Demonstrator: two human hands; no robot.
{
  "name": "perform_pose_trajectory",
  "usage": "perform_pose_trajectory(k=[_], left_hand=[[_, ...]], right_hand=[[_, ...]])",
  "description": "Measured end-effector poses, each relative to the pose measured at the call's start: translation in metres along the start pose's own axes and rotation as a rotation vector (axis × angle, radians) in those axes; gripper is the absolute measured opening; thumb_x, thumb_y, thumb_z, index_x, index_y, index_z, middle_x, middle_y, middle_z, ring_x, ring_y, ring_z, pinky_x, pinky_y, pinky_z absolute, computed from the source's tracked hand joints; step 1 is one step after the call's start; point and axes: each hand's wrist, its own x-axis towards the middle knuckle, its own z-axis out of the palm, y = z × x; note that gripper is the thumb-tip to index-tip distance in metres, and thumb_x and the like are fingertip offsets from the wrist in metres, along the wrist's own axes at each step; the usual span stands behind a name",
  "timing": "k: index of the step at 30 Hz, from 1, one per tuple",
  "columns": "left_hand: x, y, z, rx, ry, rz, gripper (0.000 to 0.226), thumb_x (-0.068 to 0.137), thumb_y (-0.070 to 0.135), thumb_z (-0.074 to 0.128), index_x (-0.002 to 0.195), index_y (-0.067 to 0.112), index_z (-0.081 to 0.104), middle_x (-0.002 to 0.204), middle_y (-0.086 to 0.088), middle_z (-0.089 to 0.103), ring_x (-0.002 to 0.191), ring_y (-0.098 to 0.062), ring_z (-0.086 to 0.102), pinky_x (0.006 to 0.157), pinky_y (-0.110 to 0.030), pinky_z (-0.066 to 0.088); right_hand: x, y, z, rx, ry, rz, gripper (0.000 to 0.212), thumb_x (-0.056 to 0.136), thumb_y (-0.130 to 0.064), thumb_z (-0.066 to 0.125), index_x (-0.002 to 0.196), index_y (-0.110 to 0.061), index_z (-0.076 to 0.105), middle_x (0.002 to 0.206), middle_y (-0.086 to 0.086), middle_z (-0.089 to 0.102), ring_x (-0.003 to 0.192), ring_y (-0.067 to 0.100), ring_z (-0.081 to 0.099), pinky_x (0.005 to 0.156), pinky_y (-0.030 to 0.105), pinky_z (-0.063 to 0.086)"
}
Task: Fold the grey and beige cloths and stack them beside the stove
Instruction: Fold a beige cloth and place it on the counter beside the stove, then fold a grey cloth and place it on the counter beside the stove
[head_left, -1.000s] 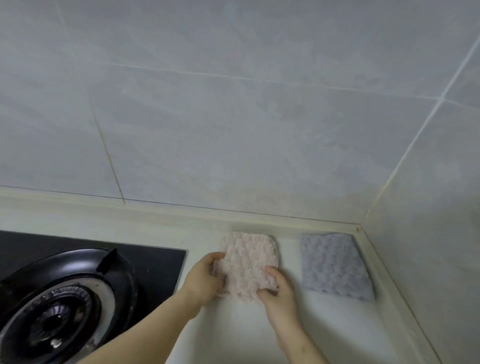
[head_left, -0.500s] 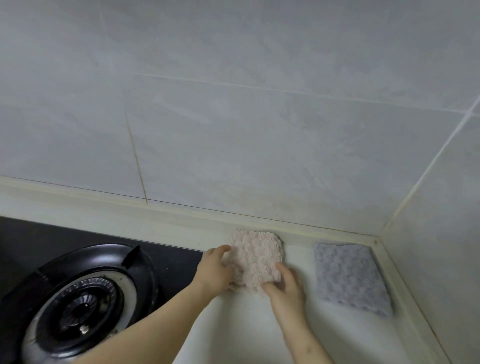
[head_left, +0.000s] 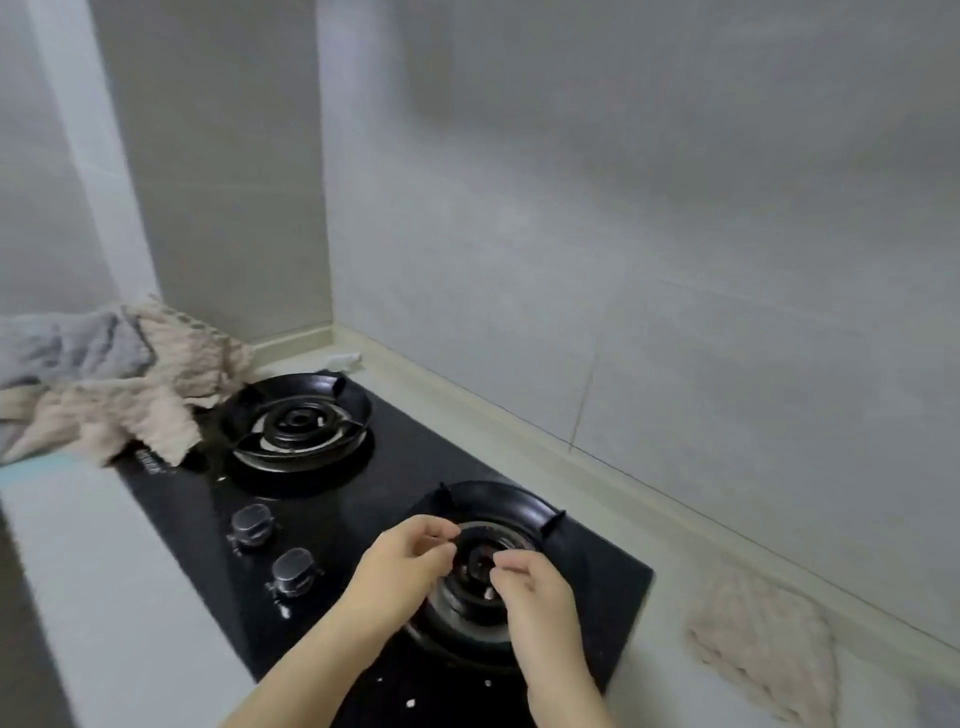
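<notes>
A folded beige cloth (head_left: 763, 639) lies flat on the white counter, right of the black stove (head_left: 208, 499) and close to the wall. Left of the stove sits a loose pile of unfolded beige cloths (head_left: 156, 395) and grey cloths (head_left: 57, 343), one beige corner hanging over the stove's edge. My left hand (head_left: 410, 566) and my right hand (head_left: 535, 592) hover side by side over the near burner (head_left: 498, 519), fingers loosely curled and holding nothing. The folded grey cloth is out of view.
Two knobs (head_left: 252, 525) sit along the stove's front edge, and a far burner (head_left: 298, 421) stands beside the pile. A small white object (head_left: 343, 359) lies in the back corner. Tiled walls close in behind and at the left.
Both hands have let go of the folded beige cloth and moved left over the near burner. My view has swung left, bringing the whole stove and the unfolded pile into sight.
</notes>
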Motion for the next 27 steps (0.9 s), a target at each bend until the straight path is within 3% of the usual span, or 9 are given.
perform_pose_trajectory(k=[2,7,14,18,23,27], left_hand=[[-0.016,-0.014,-0.055,-0.028,0.101,-0.029,0.016,0.087,0.015,0.058,0.089,0.029,0.065,0.088,0.002,0.071,0.087,-0.015,0.065,0.073,-0.025,0.048],[-0.053,-0.055,-0.195,-0.117,0.36,-0.092,0.013,0.09,0.015,0.055,0.093,0.024,0.064,0.092,0.0,0.068,0.086,-0.013,0.064,0.069,-0.023,0.046],[-0.087,-0.116,-0.391,-0.14,0.578,-0.154,0.013,0.09,0.017,0.055,0.091,0.026,0.065,0.091,0.002,0.069,0.082,-0.014,0.063,0.071,-0.028,0.047],[-0.093,-0.139,-0.475,-0.085,0.602,-0.176,0.014,0.091,0.013,0.052,0.093,0.024,0.062,0.091,0.0,0.066,0.082,-0.014,0.062,0.067,-0.025,0.046],[-0.079,-0.148,-0.545,-0.105,0.604,-0.182,0.016,0.09,0.007,0.05,0.1,0.013,0.061,0.084,-0.003,0.06,0.069,-0.011,0.055,0.059,-0.02,0.041],[-0.052,-0.154,-0.588,-0.126,0.593,-0.202,0.017,0.09,0.009,0.049,0.098,0.018,0.061,0.078,-0.002,0.059,0.071,-0.014,0.055,0.065,-0.025,0.044]], right_hand=[[-0.009,-0.011,0.055,-0.012,-0.115,-0.01,0.014,0.088,-0.011,0.058,0.088,-0.023,0.064,0.093,-0.004,0.064,0.087,0.006,0.058,0.08,0.023,0.047],[-0.043,-0.027,0.197,-0.067,-0.376,-0.038,0.015,0.085,-0.008,0.057,0.085,-0.02,0.065,0.083,-0.002,0.063,0.075,0.009,0.055,0.069,0.02,0.041],[-0.09,-0.039,0.401,-0.146,-0.574,-0.035,0.018,0.088,-0.008,0.054,0.078,-0.021,0.06,0.075,-0.002,0.056,0.073,0.011,0.051,0.061,0.019,0.038],[-0.112,-0.051,0.489,-0.185,-0.609,-0.039,0.013,0.091,-0.012,0.053,0.085,-0.022,0.059,0.078,-0.004,0.054,0.081,0.014,0.051,0.067,0.021,0.038],[-0.112,-0.066,0.556,-0.2,-0.592,-0.02,0.011,0.093,-0.013,0.052,0.094,-0.019,0.06,0.09,-0.003,0.058,0.086,0.014,0.053,0.062,0.019,0.039],[-0.091,-0.077,0.604,-0.211,-0.586,-0.019,0.012,0.092,-0.011,0.051,0.094,-0.018,0.06,0.094,-0.001,0.058,0.088,0.014,0.052,0.062,0.02,0.039]])
